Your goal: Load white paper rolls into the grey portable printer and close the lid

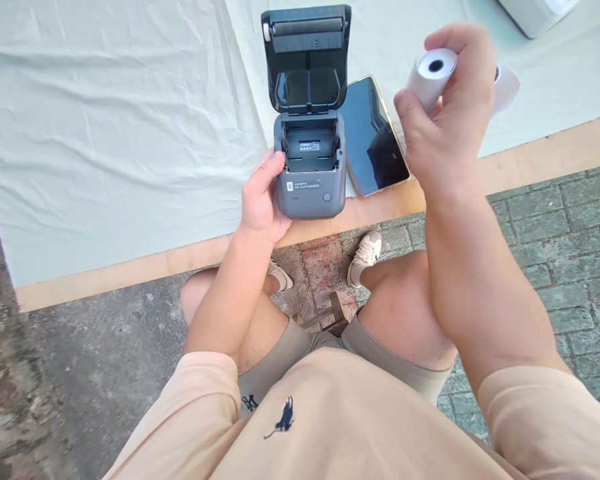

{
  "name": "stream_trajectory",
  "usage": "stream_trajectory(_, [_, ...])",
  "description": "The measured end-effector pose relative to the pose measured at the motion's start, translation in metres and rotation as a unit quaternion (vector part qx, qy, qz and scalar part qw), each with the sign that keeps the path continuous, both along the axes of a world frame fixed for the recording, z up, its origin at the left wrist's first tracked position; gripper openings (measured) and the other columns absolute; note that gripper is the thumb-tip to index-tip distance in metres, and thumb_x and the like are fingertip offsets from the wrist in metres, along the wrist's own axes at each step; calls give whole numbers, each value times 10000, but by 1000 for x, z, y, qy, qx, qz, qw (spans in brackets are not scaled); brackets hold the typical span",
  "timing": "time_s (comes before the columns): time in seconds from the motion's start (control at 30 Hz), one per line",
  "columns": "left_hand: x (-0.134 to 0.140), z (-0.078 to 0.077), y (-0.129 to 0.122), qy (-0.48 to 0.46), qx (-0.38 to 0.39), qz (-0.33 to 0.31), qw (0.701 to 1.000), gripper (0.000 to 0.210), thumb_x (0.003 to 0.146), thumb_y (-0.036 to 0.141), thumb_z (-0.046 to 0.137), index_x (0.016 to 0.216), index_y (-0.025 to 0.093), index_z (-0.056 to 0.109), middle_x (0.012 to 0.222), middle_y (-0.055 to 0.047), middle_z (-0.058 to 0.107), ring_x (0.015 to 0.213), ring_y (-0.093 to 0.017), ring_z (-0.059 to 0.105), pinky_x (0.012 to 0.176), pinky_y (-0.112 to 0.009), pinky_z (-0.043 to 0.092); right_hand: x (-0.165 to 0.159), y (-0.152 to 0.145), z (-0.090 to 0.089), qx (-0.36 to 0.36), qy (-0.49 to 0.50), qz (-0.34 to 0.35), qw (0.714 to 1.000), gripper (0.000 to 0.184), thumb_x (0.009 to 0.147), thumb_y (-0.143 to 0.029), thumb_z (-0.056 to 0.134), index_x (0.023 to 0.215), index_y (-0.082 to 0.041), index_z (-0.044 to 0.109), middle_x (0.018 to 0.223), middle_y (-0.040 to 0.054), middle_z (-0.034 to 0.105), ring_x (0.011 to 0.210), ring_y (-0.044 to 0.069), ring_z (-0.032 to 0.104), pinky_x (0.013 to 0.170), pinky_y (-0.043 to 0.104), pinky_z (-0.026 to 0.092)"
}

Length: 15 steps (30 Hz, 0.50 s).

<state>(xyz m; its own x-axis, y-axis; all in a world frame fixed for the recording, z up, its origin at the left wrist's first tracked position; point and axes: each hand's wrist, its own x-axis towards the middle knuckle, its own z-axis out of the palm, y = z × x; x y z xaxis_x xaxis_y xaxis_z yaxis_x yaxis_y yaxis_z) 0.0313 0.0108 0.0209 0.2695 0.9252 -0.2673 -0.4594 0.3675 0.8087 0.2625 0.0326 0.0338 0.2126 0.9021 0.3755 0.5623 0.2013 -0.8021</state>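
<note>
My left hand [266, 200] grips the lower left side of a dark grey label printer [311, 197] at the table's front edge. The printer's lid [307, 60] stands wide open, and its paper bay [310, 150] holds no roll. Up and to the right, my right hand [460, 113] is closed around a white paper roll [427, 83] with a dark core hole facing up. Behind the fingers another white roll [506, 90] shows in part; whether the hand touches it I cannot tell.
A phone or small tablet with a gold edge [375, 143] lies right of the printer. At the top right stands a white device [537, 13], cut off by the frame. The table [130, 133] has a pale cloth and a bare wooden front edge; brick paving lies below.
</note>
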Motion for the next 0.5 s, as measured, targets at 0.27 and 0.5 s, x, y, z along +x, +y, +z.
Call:
stream_trajectory(0.27, [-2,-5,2,-52,32,-31,998,355,1019,350,389,1062,249,727,1081,-39,795,1351,-338,597,1139,-518,528,2,8,1,-83,-207,-119,967,431,735,-41,611,1089,-287,590,944,36,682,846,236,558,816,386,414])
stream_trajectory(0.5, [-1,-4,2,-41,11,-11,999,298,998,356,442,1046,233,710,1068,-54,782,1399,-355,587,1162,-516,522,35,-5,10,154,-255,-219,929,242,791,-239,648,1030,-200,646,1073,130,675,1033,313,621,927,469,434])
